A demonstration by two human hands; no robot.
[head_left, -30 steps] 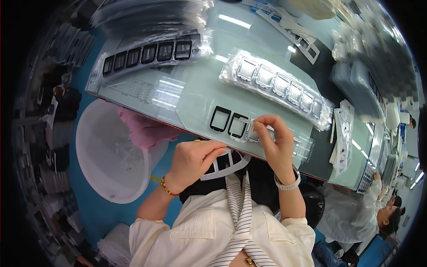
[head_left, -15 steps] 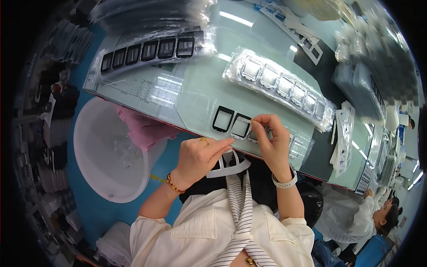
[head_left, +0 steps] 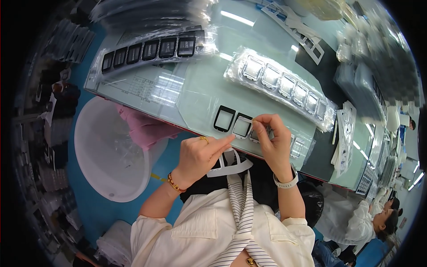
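Observation:
My left hand (head_left: 200,155) reaches in with its index finger stretched to the lower left corner of a black rectangular frame (head_left: 241,127). Its other fingers curl under, and a white cut-out sheet (head_left: 235,169) hangs from beneath them over my lap; their grip is partly hidden. At the frame's upper right corner, the thumb and index finger of my right hand (head_left: 275,140) pinch a thin white strip (head_left: 246,119) lying along its top edge. Another black frame (head_left: 224,119) lies just to the left. Further frames (head_left: 297,147) continue to the right, partly hidden behind my right hand.
Beyond my hands lies a plastic-wrapped row of silvery frames (head_left: 284,84). A wrapped row of black frames (head_left: 151,49) is at the far left. Left of the table stands a white tub (head_left: 111,178) with pink cloth (head_left: 144,129). White cut-out sheets (head_left: 344,140) lie right; a co-worker (head_left: 360,222) sits beyond.
The view has shifted very slightly. Both my hands keep almost the same place at the second frame, the right still pinching the strip.

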